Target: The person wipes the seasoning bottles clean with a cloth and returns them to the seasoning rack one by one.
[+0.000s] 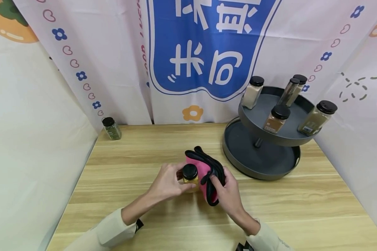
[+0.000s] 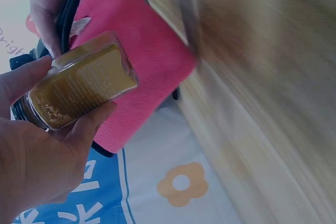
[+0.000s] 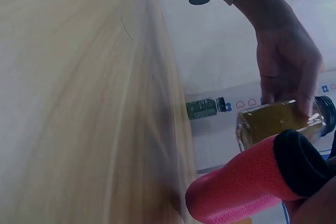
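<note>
My left hand point(image 1: 168, 181) grips a square glass spice jar point(image 2: 84, 85) with a black lid, filled with yellow-brown powder. Thumb and fingers hold it near its lid, and the jar is upright above the table in the head view. Just right of it, my right hand point(image 1: 227, 193) pinches a folded pink cloth point(image 1: 202, 170) with black edging. In the left wrist view the cloth point(image 2: 142, 51) spreads behind the jar. The right wrist view shows the folded cloth point(image 3: 236, 182) overlapping the lower part of the jar point(image 3: 273, 124).
A two-tier dark grey turntable rack point(image 1: 257, 167) stands at the right rear. Its upper tier carries several black-lidded spice jars, including a brown one point(image 1: 274, 122). A jar with green contents point(image 1: 113, 130) stands at the table's back left corner. A printed curtain point(image 1: 122, 69) hangs behind.
</note>
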{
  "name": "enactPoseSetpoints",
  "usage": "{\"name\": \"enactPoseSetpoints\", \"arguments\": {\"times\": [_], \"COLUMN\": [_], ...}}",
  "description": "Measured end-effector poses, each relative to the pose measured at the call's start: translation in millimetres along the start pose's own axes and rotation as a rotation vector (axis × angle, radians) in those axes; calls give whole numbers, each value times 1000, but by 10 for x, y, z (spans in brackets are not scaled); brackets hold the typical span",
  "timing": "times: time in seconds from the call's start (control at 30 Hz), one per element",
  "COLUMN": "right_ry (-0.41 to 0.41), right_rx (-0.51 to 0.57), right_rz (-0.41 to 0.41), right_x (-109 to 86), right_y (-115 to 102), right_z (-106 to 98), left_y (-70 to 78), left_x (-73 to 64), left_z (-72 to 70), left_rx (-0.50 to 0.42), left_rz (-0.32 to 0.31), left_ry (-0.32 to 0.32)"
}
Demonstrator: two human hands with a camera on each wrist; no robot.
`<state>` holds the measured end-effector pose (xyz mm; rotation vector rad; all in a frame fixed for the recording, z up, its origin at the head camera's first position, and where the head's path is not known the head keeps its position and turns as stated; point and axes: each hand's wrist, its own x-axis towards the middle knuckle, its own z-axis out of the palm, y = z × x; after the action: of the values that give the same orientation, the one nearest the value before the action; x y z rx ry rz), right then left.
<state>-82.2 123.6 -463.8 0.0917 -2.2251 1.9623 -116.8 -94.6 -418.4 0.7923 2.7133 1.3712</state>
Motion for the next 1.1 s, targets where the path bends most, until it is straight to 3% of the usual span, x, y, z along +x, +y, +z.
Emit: {"name": "enactPoseSetpoints", "arguments": {"times": [0.23,0.53,0.93,1.1], "right_ry": [46,67,75,84], "right_rx": [-13,-26,-30,-33], "right_rz": [-10,-19,-12,-15], "right_x": [59,95,91,86], "right_y": [-27,-25,-6,11], "right_z": [-108,-186,-219,-230], "left_y": [-109,-290,-411,-440], "left_x": [-27,-71,-97,-106], "left_z": [18,139,223,239], "left_rx": [-36,33,-46,-31], "left_rz": [-23,-33,-80,-79], "left_ry": [-47,-92,-110,-108]}}
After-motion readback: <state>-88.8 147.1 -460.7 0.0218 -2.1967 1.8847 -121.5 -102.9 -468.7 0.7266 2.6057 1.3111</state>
